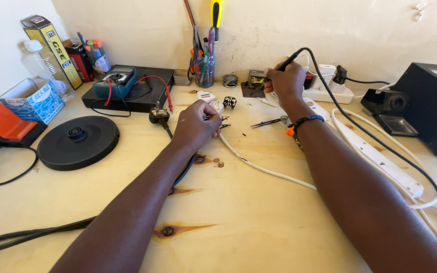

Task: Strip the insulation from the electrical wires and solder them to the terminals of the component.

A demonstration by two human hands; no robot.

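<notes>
Step in hand: soldering work is judged to be under way; the white cable's (259, 169) stripped end is being held down on the desk (238, 222) while the soldering iron (285, 63) is being dipped at a small dark stand (254, 85) by the wall.
Left hand (195, 125): its fingers are being kept closed on the white cable's end, near an opened white plug (217, 105).
Right hand (285, 81): its fingers are being clamped pen-like around the soldering iron's black handle, well apart from the cable end.
Next move: the tip is judged to need bringing back to the bared wires, with the left hand kept steady.
Nearby: tweezers (266, 123) are lying between the hands; a multimeter (117, 81) is sitting on a black box behind.
Hidden: the iron's tip is being covered by the right hand, so what it is touching cannot be told.
Hard to make out: the wire strands under the left fingers are being blurred and partly masked.
</notes>
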